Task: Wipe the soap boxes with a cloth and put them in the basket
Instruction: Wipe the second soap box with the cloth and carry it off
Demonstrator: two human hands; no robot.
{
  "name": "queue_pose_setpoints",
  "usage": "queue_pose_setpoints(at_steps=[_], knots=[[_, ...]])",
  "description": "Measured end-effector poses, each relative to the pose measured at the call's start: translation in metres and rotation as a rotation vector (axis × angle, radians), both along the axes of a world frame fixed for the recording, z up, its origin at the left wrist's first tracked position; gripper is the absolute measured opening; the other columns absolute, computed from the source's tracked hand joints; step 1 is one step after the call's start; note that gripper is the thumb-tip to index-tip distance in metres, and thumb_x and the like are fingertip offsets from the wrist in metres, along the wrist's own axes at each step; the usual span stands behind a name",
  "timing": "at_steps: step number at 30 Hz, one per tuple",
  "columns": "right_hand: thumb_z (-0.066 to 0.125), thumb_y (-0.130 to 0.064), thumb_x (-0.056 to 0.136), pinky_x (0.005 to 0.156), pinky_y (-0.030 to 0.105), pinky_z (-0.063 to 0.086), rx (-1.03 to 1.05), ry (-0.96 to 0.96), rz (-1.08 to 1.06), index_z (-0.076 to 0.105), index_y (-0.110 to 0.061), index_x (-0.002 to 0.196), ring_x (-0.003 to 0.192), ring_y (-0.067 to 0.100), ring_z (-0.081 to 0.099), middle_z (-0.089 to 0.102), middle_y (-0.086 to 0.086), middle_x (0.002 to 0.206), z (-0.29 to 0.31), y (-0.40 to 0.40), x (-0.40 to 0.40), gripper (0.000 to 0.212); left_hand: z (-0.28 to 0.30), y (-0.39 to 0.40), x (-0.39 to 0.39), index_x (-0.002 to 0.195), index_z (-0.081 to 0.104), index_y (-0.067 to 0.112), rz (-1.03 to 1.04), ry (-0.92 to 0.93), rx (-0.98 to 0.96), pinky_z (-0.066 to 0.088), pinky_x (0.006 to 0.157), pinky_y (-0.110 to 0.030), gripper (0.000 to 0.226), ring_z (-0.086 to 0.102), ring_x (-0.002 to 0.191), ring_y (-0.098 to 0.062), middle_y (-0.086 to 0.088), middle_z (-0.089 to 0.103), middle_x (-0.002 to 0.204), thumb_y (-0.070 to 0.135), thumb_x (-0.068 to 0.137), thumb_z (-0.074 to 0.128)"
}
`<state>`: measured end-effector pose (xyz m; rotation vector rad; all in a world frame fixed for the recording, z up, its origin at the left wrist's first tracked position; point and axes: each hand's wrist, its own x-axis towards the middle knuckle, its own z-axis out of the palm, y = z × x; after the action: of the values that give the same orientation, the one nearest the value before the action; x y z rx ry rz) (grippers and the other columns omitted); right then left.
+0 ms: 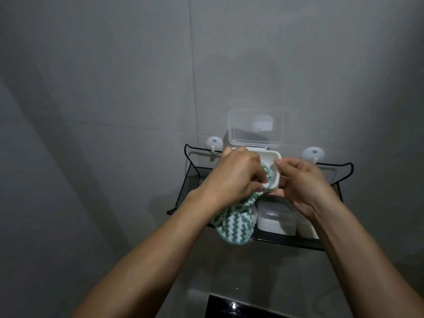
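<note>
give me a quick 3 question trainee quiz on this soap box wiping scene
1. True or false: the clear hinged lid of the white plastic soap box is open.
2. Which hand presses the green-and-white striped cloth into the box: A left hand, B right hand?
3. Where do the other white soap boxes sit?

Key: 1 true. 2 A. 3 in the black wire mesh basket on the wall.

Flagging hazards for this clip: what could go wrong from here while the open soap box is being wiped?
The clear lid stands open and could strain at its hinge. The right hand holds the soap box only at its edge, so the left hand pressing the cloth might dislodge it over the basket.
</note>
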<state>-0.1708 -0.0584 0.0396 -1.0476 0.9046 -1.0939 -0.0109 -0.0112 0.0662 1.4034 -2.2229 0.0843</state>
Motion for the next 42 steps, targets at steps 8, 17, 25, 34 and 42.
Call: queue_pose_setpoints(at_steps=[8,17,25,34,42], knots=[[0.051,-0.007,0.101,0.053,0.042,0.060,0.024,0.030,-0.065,0.063,-0.001,0.098,0.068,0.025,0.075,0.075,0.015,0.079,-0.005,0.000,-0.016,0.014,-0.005,-0.006,0.043,0.092,0.079,0.024,-0.025,-0.130,0.054,0.036,0.080,-0.031,0.014,0.048,0.083,-0.006,0.007,0.064,0.090,0.027,0.079,0.081],[0.051,-0.008,0.101,0.062,0.043,0.061,0.045,0.073,-0.056,0.061,0.005,0.113,0.075,0.028,0.069,0.070,0.022,0.097,-0.001,0.005,-0.011,0.020,0.011,-0.008,0.067,0.097,0.079,0.009,0.061,0.012,-0.176,0.049,0.067,-0.035,0.017,0.064,0.077,-0.028,-0.009,0.067,0.089,0.015,0.081,0.079],[0.052,-0.006,0.100,0.053,0.039,0.062,0.006,0.035,-0.014,0.061,0.000,0.094,0.068,0.027,0.071,0.072,0.018,0.082,0.004,0.009,-0.002,0.012,-0.001,-0.015,0.031,0.104,0.077,0.019,0.050,-0.143,-0.209,0.037,0.077,-0.034,0.021,0.056,0.091,-0.022,-0.002,0.064,0.094,0.030,0.087,0.071],[0.054,-0.005,0.099,0.068,0.046,0.059,-0.003,0.060,-0.097,0.063,-0.001,0.090,0.075,0.029,0.067,0.068,0.019,0.086,-0.003,0.009,-0.005,0.013,-0.025,-0.020,0.025,0.093,0.075,0.016,0.262,0.065,-0.035,0.045,0.075,-0.031,0.011,0.054,0.084,-0.018,0.001,0.053,0.091,0.023,0.085,0.072],[0.060,-0.010,0.096,0.049,0.027,0.054,-0.014,0.127,-0.148,0.069,-0.013,0.091,0.060,0.016,0.068,0.072,0.004,0.073,0.000,0.003,-0.016,0.010,-0.016,-0.003,0.053,0.082,0.071,0.026,0.191,0.010,0.241,0.042,0.067,-0.028,0.009,0.053,0.074,-0.012,0.015,0.052,0.072,0.025,0.075,0.077]])
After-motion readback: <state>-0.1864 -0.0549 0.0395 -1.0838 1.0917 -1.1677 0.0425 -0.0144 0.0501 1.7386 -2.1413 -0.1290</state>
